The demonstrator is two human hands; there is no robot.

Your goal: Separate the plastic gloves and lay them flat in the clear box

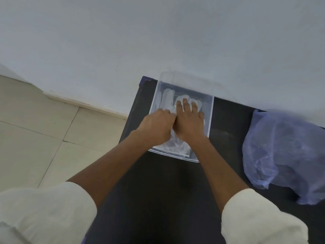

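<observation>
Fingers of the right hand (pixel 189 120) lie spread on the plastic gloves (pixel 168 101) in the clear box (pixel 210 117); left hand (pixel 156 126) curled.

Left sleeve: your cream-white, soft fabric sleeve (pixel 44 213) is pushed up well above the wrist, bunched into loose rounded folds.
Right sleeve: your matching cream-white fabric sleeve (pixel 260 219) is likewise rolled back, its cuff edge thick and rounded.
Forearms: both are bare from cuff to wrist.
Left hand (pixel 156 127): bare; no ring, watch or band shows.
Right hand (pixel 189 118): bare; likewise unadorned, short nails.
</observation>
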